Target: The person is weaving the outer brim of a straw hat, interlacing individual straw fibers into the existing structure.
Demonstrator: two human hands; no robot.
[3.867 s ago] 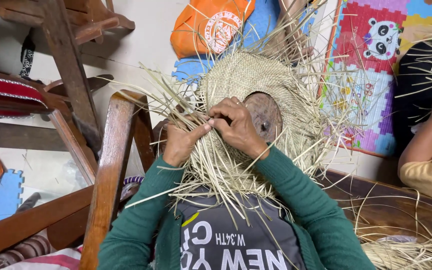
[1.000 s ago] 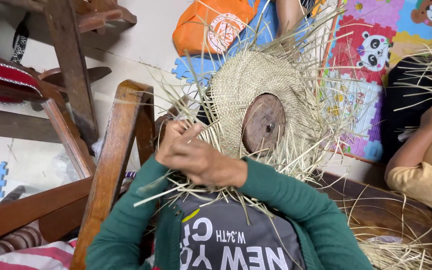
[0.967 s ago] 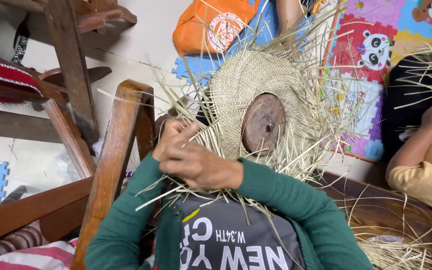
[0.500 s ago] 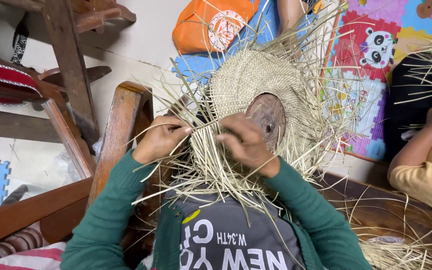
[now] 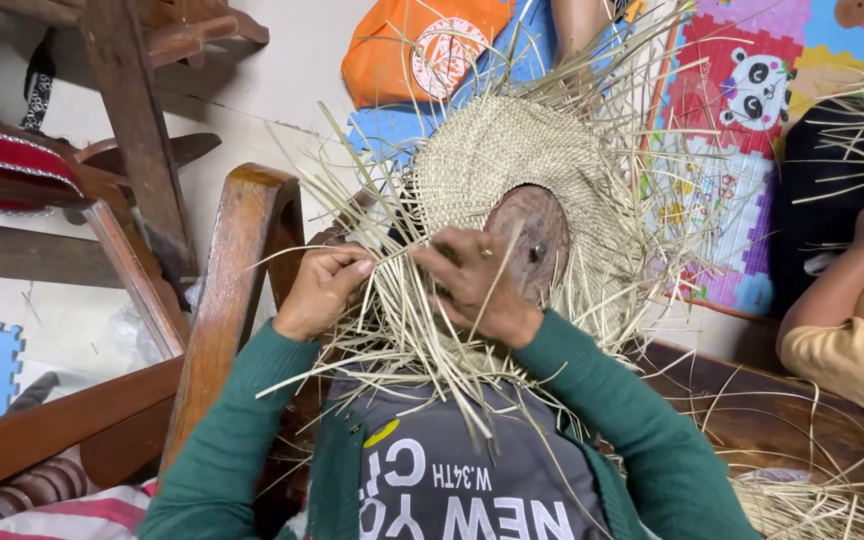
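A half-woven straw hat [image 5: 512, 160] sits over a round brown wooden form [image 5: 537, 240] in front of my chest, with many loose straw strands [image 5: 412, 340] fanning out from its edge. My left hand [image 5: 322, 288] pinches a few strands at the near left edge of the weave. My right hand [image 5: 474, 285] lies on the weave just beside the wooden form, fingers closed on strands. Both arms wear green sleeves.
A wooden chair arm [image 5: 237, 270] stands close by my left hand, with more wooden furniture [image 5: 127, 120] behind. An orange bag [image 5: 417, 45] and a coloured puzzle mat [image 5: 742, 110] lie beyond the hat. Another person's arm [image 5: 852, 270] works straw at the right.
My hands, bunched together at the left edge of the weave a second ago, have moved apart: the left holds the left strands, the right has shifted toward the wooden form.
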